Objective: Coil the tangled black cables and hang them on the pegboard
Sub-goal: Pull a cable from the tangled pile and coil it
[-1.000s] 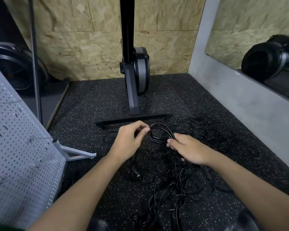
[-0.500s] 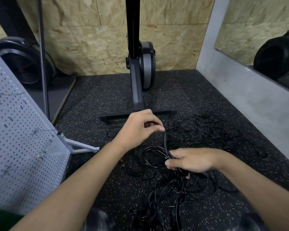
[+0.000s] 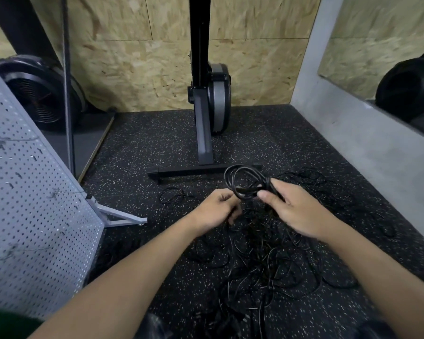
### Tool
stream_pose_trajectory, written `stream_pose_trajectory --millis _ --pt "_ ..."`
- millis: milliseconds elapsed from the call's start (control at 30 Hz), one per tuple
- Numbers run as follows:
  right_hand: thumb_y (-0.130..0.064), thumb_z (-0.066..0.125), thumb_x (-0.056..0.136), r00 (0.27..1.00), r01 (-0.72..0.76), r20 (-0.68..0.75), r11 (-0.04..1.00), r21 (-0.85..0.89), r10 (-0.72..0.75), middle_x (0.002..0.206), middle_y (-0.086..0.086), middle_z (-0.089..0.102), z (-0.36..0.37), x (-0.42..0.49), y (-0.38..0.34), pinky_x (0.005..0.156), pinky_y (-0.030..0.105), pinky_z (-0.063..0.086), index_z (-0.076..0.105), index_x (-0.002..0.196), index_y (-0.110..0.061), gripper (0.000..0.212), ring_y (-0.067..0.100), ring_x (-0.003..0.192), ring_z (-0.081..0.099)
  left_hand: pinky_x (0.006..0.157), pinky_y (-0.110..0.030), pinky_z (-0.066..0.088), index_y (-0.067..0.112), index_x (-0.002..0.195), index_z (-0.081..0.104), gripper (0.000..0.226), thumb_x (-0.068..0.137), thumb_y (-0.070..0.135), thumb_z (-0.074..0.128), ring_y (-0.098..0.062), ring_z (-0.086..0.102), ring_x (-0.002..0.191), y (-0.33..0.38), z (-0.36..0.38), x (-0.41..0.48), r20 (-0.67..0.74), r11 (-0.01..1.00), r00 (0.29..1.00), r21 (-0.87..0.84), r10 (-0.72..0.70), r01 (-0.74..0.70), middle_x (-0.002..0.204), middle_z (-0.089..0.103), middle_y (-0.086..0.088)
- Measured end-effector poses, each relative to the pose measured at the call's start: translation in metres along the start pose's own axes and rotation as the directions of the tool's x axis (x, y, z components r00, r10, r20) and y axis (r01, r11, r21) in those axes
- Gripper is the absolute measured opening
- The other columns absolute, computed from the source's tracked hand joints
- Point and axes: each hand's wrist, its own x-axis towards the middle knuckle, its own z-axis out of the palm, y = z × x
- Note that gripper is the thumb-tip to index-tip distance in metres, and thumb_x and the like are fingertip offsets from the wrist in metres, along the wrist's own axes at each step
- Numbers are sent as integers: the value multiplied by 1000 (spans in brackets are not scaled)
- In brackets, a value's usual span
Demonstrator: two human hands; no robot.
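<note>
Head view: I see the right hand (image 3: 296, 211) gripping a small coil of black cable (image 3: 245, 182), with the left hand (image 3: 216, 211) pinching a strand at its lower edge. Beneath them the tangled pile (image 3: 267, 260) covers the speckled floor (image 3: 157, 148). The pegboard (image 3: 34, 216) stands at left.

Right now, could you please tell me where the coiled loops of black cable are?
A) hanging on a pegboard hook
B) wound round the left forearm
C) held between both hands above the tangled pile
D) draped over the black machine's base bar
C: the right hand pinches the coil of black cable and the left hand grips its lower edge, above the tangled pile; no cable shows on the pegboard.
</note>
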Motion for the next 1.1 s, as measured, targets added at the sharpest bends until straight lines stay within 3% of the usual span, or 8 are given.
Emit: stream_pose_trajectory --millis 100,200,333,500,700,867,1000,1100 --pt "-36 51 107 979 -82 -195 987 -141 54 78 0 59 -1 7 14 64 20 38 56 88 -9 33 18 74 54 58 -25 38 25 117 73 38 114 34 37 -7 46 52 -1 9 3 32 990 998 135 -49 44 56 46 9" --pt "-34 54 106 950 -176 -296 952 -250 98 78 1 51 4 14 26 67 34 32 48 83 -7 36 25 76 51 67 -27 36 12 111 69 37 114 30 37 -18 63 76 10 27 0 13 906 999 422 -37 28 78 62 0" --pt "-33 52 107 927 -245 -354 918 -313 127 92 10 56 16 18 29 73 38 38 56 97 -4 32 34 90 57 73 -34 42 6 99 54 28 113 23 37 -44 65 91 24 52 -4 28 855 999 519 -17 0 102 69 -26" --pt "-43 40 109 936 -335 -257 833 -441 241 134 9 59 22 18 25 92 43 48 47 150 -11 53 31 125 56 67 -38 44 14 90 53 29 112 28 41 -30 56 68 30 39 -9 19 729 992 677 123 -103 83 63 -11" --pt "-33 37 112 966 -141 140 900 -412 215 141 5 52 23 12 20 109 40 43 23 164 -20 56 22 131 50 64 -38 49 17 103 68 28 107 38 51 -23 64 71 32 1 -19 51 482 926 842 374 -241 81 71 -1" --pt "-27 47 110 898 -26 397 923 -384 191 114 -4 52 26 0 13 97 34 44 47 136 -27 26 17 111 52 72 -37 53 15 90 77 25 91 41 78 -11 61 77 19 -27 -16 -13 686 904 656 427 -315 84 66 6" --pt "-28 55 107 896 70 434 937 -342 92 123 -7 58 25 -4 9 107 42 46 58 136 -30 29 15 119 55 73 -40 54 18 81 80 31 75 48 86 -10 64 76 15 -33 -16 -43 801 940 537 339 -264 78 70 9" --pt "-27 59 106 924 63 383 978 -201 19 141 -9 59 15 -7 4 110 21 37 56 144 -39 41 7 134 48 82 -46 56 23 79 82 32 70 53 86 -17 70 80 12 -43 -14 -103 899 968 404 227 -167 79 76 4"
